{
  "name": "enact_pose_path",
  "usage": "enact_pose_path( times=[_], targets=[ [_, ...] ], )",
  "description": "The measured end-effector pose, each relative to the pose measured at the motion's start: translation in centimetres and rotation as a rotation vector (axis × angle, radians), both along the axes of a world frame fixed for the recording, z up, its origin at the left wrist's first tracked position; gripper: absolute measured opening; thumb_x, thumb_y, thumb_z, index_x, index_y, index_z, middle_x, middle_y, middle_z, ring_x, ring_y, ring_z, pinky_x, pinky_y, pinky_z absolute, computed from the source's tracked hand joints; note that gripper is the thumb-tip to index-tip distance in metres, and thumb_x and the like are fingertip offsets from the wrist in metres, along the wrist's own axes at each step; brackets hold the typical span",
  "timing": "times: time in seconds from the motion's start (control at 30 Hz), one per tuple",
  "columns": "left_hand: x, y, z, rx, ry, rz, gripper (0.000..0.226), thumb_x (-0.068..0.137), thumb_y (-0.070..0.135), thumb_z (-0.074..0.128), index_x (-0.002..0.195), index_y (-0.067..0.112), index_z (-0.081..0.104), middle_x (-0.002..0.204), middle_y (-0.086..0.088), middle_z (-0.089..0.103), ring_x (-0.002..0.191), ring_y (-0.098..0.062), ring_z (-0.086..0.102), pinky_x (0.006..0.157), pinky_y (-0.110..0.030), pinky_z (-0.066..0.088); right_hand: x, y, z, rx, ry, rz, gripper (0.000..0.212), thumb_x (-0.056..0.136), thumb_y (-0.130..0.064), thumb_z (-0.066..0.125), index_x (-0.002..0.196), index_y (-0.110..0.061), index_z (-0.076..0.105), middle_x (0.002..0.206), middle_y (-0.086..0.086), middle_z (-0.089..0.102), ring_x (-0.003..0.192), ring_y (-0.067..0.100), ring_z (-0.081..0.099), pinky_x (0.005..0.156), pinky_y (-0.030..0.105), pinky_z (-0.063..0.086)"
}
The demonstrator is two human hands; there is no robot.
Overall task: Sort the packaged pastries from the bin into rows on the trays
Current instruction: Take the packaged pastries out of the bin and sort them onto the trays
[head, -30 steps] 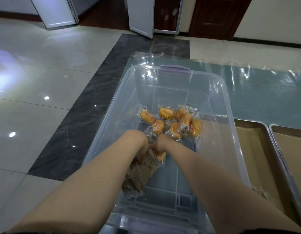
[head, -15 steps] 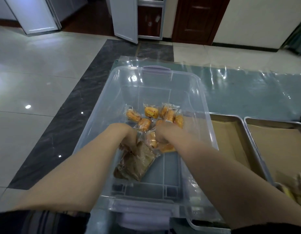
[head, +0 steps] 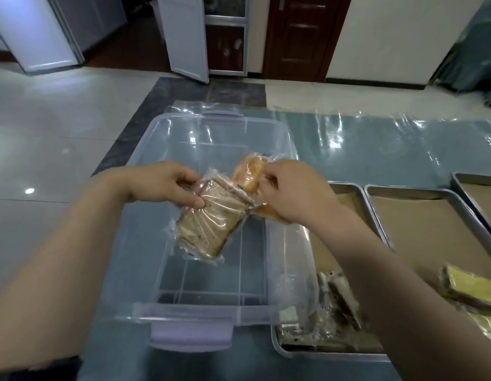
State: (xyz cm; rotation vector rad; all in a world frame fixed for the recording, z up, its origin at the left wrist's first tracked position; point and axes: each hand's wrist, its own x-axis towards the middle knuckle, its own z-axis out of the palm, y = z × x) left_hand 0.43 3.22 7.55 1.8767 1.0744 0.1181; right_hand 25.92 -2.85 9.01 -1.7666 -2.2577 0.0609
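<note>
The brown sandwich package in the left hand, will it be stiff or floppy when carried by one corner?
Probably floppy: the sandwich package hangs down from the left hand, which grips its top edge. Its glossy film looks slippery. The slices likely squash easily.

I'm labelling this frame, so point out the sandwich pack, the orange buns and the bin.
sandwich pack [head: 208,226], head view, middle of wrapper
orange buns [head: 248,174], head view, upper bun
bin [head: 203,312], head view, near rim

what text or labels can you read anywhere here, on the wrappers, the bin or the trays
No text can be read anywhere.
Orange pastry packet in the right hand: a printed strip at its top edge, too blurred to read.
Brown sandwich packet in the left hand: no print visible.
Clear bin: no label visible.
Trays and the packets on them: nothing legible.
</note>
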Motion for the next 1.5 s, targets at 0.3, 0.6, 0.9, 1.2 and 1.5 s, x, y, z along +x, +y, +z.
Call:
enact_pose_path(
  times=[0.3, 0.6, 0.9, 1.2, 1.5],
  targets=[
    [8.0, -6.8, 3.3, 0.223, -0.467, 0.300, 0.020, 0.066, 0.028, 0.075, 0.084, 0.036, 0.076, 0.085, 0.011, 0.073, 0.080, -0.003, 0.068, 0.073, -0.017, 0.052, 9.2, -4.9, 1.5, 0.033, 0.687, -0.096, 0.041, 0.096, -0.026, 0.055, 0.056, -0.021, 0.047, 0.051, -0.011, 0.046, 0.049, 0.003, 0.040, 0.045, 0.014, 0.030],
    [20.5, -12.9, 5.9, 0.462, -0.504, 0.398, 0.011, 0.070, 0.030, 0.073, 0.081, 0.030, 0.074, 0.079, 0.014, 0.070, 0.074, -0.002, 0.067, 0.065, -0.016, 0.052, 19.7, -9.9, -0.7, -0.121, 0.987, -0.195, 0.037, 0.097, -0.026, 0.057, 0.065, -0.009, 0.057, 0.053, -0.009, 0.044, 0.052, 0.006, 0.040, 0.054, 0.025, 0.034],
    [30.8, -16.0, 3.2, 0.389, -0.363, 0.514, 0.018, 0.064, 0.050, 0.071, 0.079, 0.039, 0.072, 0.080, 0.016, 0.072, 0.073, 0.000, 0.068, 0.065, -0.019, 0.053, 31.0, -14.7, -4.5, -0.360, 1.101, -0.372, 0.028, 0.097, -0.037, 0.056, 0.088, -0.017, 0.073, 0.089, 0.017, 0.070, 0.090, 0.038, 0.067, 0.081, 0.054, 0.055],
    [38.0, -17.1, -8.2, -0.172, -0.309, 0.685, 0.029, 0.078, 0.038, 0.076, 0.094, 0.015, 0.070, 0.084, 0.000, 0.076, 0.078, -0.020, 0.073, 0.068, -0.031, 0.059, 38.9, -17.1, -10.5, -0.381, 0.763, -0.457, 0.034, 0.097, -0.028, 0.054, 0.071, -0.010, 0.066, 0.057, 0.001, 0.059, 0.056, 0.019, 0.054, 0.049, 0.027, 0.043],
    [40.3, -15.5, -16.7, -0.162, 0.054, 0.613, 0.029, 0.082, 0.052, 0.069, 0.091, 0.027, 0.060, 0.090, 0.012, 0.065, 0.082, -0.005, 0.059, 0.067, -0.023, 0.042, 41.2, -16.6, -13.0, -0.370, 0.580, -0.626, 0.042, 0.097, -0.023, 0.052, 0.055, -0.026, 0.050, 0.044, -0.010, 0.054, 0.046, 0.012, 0.047, 0.047, 0.026, 0.032]
  ],
)
